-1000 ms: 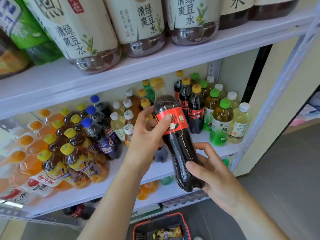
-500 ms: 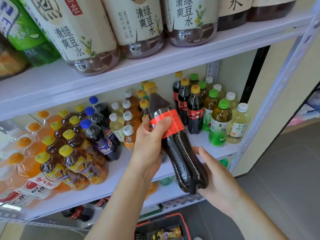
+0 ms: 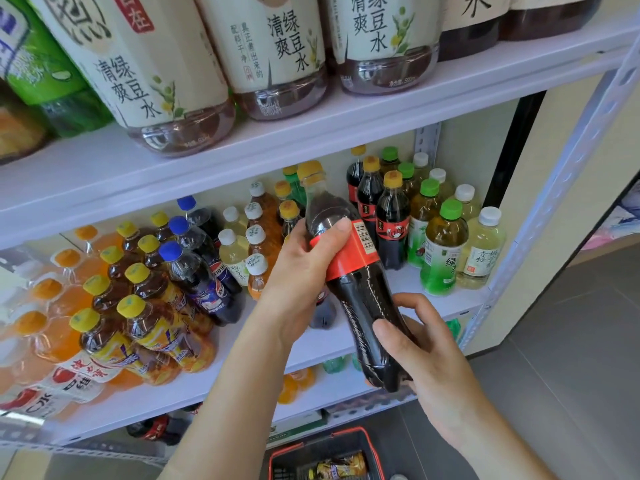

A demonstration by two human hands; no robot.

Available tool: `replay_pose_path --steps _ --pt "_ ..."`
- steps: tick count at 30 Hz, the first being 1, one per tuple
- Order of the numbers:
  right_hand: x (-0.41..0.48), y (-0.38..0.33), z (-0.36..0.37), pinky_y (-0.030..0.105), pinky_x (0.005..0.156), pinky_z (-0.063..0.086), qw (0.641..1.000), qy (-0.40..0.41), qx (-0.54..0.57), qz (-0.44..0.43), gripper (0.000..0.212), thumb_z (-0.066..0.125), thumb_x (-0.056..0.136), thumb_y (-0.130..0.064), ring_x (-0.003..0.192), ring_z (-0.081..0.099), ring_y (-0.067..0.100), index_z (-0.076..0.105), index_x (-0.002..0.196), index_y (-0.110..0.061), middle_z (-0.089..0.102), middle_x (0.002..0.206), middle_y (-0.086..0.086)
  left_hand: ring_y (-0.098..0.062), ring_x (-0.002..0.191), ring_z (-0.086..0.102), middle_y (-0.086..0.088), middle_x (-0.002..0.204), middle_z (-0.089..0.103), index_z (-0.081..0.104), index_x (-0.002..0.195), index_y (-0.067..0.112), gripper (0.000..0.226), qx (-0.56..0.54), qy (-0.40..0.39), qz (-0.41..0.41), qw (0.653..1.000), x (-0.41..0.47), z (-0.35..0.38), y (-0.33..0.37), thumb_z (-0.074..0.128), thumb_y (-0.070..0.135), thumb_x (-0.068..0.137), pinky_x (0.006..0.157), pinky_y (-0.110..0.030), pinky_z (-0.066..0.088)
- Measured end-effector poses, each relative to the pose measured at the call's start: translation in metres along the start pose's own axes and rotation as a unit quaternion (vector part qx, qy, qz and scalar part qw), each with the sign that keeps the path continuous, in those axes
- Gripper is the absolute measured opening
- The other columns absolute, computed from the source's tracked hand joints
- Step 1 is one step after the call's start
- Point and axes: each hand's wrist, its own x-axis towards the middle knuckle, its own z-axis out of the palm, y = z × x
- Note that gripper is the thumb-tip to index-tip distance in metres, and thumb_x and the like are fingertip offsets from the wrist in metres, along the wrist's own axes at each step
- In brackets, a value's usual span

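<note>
Head view: left hand [image 3: 301, 271] and right hand [image 3: 426, 362] grip cola bottle [image 3: 360, 296] before white shelf [image 3: 460, 303].

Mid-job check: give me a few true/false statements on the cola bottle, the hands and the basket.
1. The left hand and right hand both hold the cola bottle. True.
2. The bottle's cap is blue. False: it is yellow.
3. The left hand grips at the red label. True.
4. The bottle lies in the basket. False: it is held tilted in front of the shelf, above the basket.
</note>
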Motion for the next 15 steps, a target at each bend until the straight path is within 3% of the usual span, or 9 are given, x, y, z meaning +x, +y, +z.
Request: replay_pose_path --steps 2,4,7,10,13,15 --pt "-0.001 0.001 0.001 0.046 0.059 0.053 0.997 0.027 -0.062 -0.045 0.052 0.078 0.064 -0.061 0.066 0.06 0.023 0.058 0.102 -0.032 0.062 0.076 0.013 -0.02 0.096 0.07 -0.005 0.1 0.075 0.059 0.118 0.024 0.053 -0.002 0.006 -0.005 1.0 0.0 -0.001 0.0 0.074 0.046 0.073 0.092 -0.054 0.052" --pt "-0.001 0.003 0.002 0.033 0.057 0.056 0.989 0.06 -0.111 -0.078 0.048 0.076 0.066 -0.058 0.063 0.064 0.016 0.055 0.103 -0.037 0.066 0.077 0.002 -0.027 0.095 0.065 -0.013 0.107 0.072 0.054 0.128 0.022 0.065 -0.018 0.023 -0.005 1.0 -0.002 0.002 0.001 0.078 0.045 0.072 0.098 -0.065 0.042" --pt "0.001 0.004 0.003 0.023 0.053 0.053 0.967 0.124 -0.19 -0.115 0.047 0.073 0.064 -0.06 0.062 0.065 0.011 0.051 0.101 -0.041 0.066 0.081 -0.007 -0.02 0.095 0.073 -0.005 0.099 0.076 0.045 0.139 0.016 0.086 -0.038 0.037 0.003 0.999 -0.003 0.007 -0.003 0.084 0.039 0.065 0.092 -0.052 0.055" --pt "0.002 0.007 0.004 0.015 0.057 0.047 0.939 0.17 -0.271 -0.127 0.052 0.068 0.062 -0.067 0.07 0.063 0.007 0.047 0.103 -0.042 0.062 0.083 -0.014 -0.02 0.091 0.074 -0.005 0.097 0.076 0.045 0.137 0.011 0.089 -0.054 0.048 0.006 0.997 -0.001 0.011 -0.008 0.083 0.034 0.06 0.078 -0.037 0.061" --pt "0.001 0.009 0.005 0.014 0.06 0.044 0.917 0.179 -0.332 -0.129 0.055 0.064 0.063 -0.071 0.077 0.06 0.004 0.044 0.106 -0.042 0.059 0.083 -0.014 -0.019 0.086 0.075 -0.002 0.091 0.077 0.044 0.137 0.009 0.088 -0.074 0.06 0.006 0.995 0.0 0.013 -0.01 0.083 0.03 0.06 0.069 -0.032 0.06" --pt "0.002 0.006 0.005 0.014 0.061 0.045 0.922 0.168 -0.326 -0.127 0.055 0.065 0.063 -0.071 0.078 0.061 0.005 0.046 0.107 -0.042 0.06 0.083 -0.013 -0.019 0.083 0.075 -0.002 0.089 0.077 0.045 0.136 0.01 0.084 -0.091 0.064 0.014 0.994 0.002 0.011 -0.011 0.082 0.027 0.062 0.069 -0.033 0.06"
